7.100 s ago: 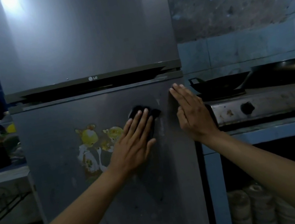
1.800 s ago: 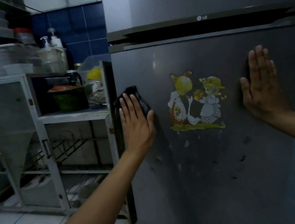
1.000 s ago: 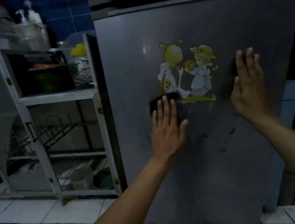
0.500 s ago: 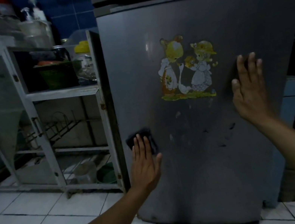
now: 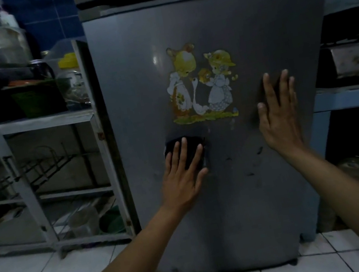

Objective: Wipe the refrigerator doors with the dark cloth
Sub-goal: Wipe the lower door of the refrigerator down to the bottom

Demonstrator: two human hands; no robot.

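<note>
Our left hand (image 5: 184,173) presses the dark cloth (image 5: 184,149) beneath straight, spread fingers against the lower refrigerator door (image 5: 234,210); our right hand (image 5: 279,120) rests flat, fingers straight.

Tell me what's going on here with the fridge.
A person is wiping the lower door of a grey refrigerator. The left hand presses a dark cloth flat against the door, just below the cartoon sticker. The right hand rests flat on the door to the right of the sticker, fingers straight, holding nothing. Several dark smudges show on the door between and below the hands, so that part does not look clean yet.
</note>
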